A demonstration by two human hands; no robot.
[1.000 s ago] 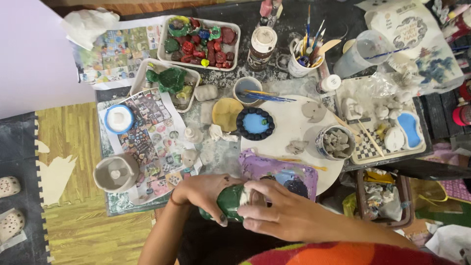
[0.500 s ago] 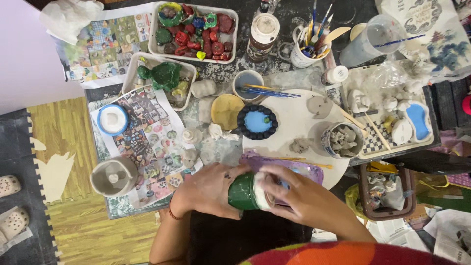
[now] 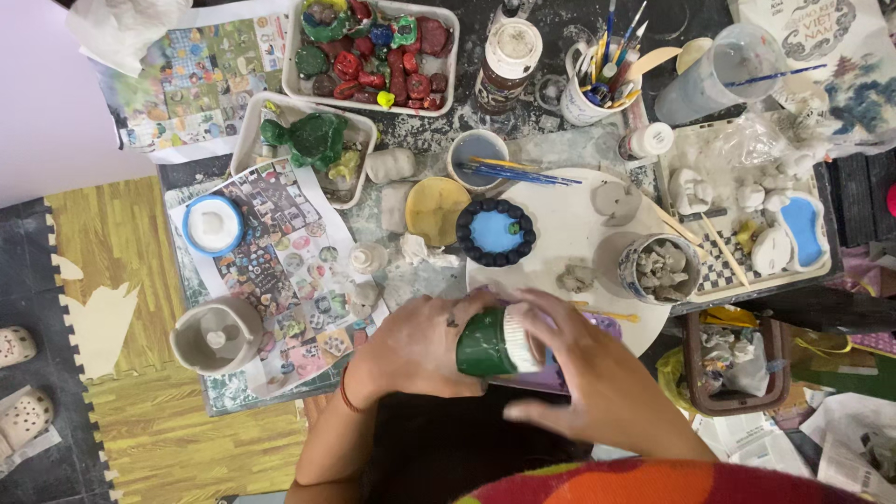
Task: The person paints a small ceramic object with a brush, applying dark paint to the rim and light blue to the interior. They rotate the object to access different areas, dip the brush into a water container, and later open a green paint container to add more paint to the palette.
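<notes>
- While both hands sit low at the table's near edge, I see the left hand [image 3: 420,345] wrapped round the green body of a paint bottle [image 3: 490,343], fingers curled shut on it, bottle lying sideways between the two hands.
- Right hand [image 3: 588,383] closed over the bottle's white cap end, fingers arched on top; can't tell if it's turning, pic is a bit blurred there.
- Red string bracelet [image 3: 345,397] on the left wrist.
- Under/behind the right hand: purple palette [image 3: 597,325], mostly hidden.
- Just beyond the hands: round white board [image 3: 569,233] w/ a blue dish ringed in dark beads [image 3: 496,231], small grey clay lump [image 3: 577,277], tin of grey clay bits [image 3: 658,266].
- Left of the left hand, well apart: grey clay cup [image 3: 217,336] on collage-print paper [image 3: 280,243]; further out a blue-rimmed lid [image 3: 212,225].
- Far side from the hands: white tray of red/green painted pieces [image 3: 373,47], smaller tray w/ green turtle figure [image 3: 317,140], brown bottle w/ white cap [image 3: 509,56], mug of brushes [image 3: 597,84].
- Beyond the right hand, off to its right: tray of white unpainted figures [image 3: 747,205], one w/ blue top.
</notes>
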